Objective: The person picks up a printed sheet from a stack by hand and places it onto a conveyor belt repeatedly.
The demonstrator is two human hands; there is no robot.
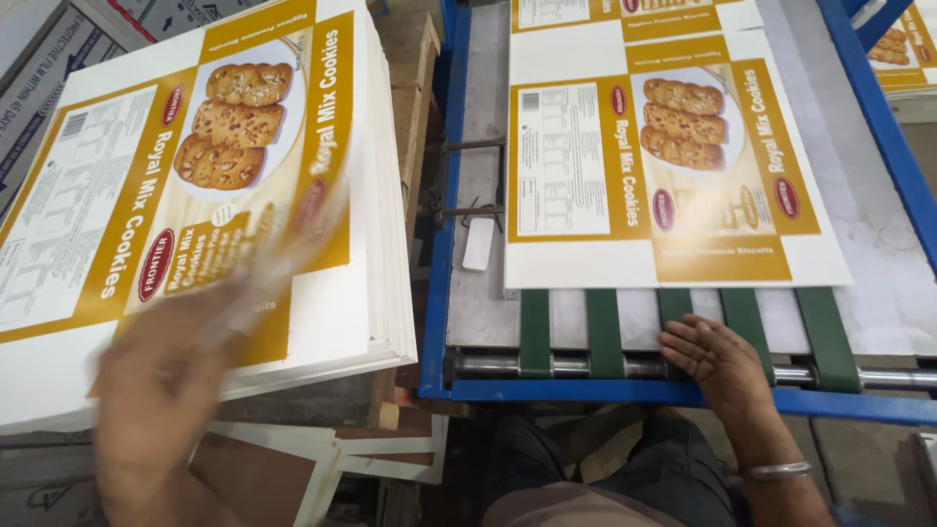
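Observation:
A tall stack of printed carton sheets (146, 195), white and mustard yellow with a picture of cookies, stands at the left. My left hand (161, 390) is blurred over the stack's near edge, touching the top sheet; whether its fingers grip the sheet is unclear. Another printed sheet (664, 156) lies flat on the feeder table at the right. My right hand (717, 361) rests flat, fingers spread, on the green belts (605, 332) just below that sheet's near edge, holding nothing. A metal bangle (776, 471) is on that wrist.
The feeder has a blue metal frame (683, 393), a steel roller (576, 367) and a grey metal bed (878, 224). A small white block (478, 244) lies on the bed's left side. Cardboard scraps (283, 468) lie below the stack. More printed sheets (903, 44) are at the far right.

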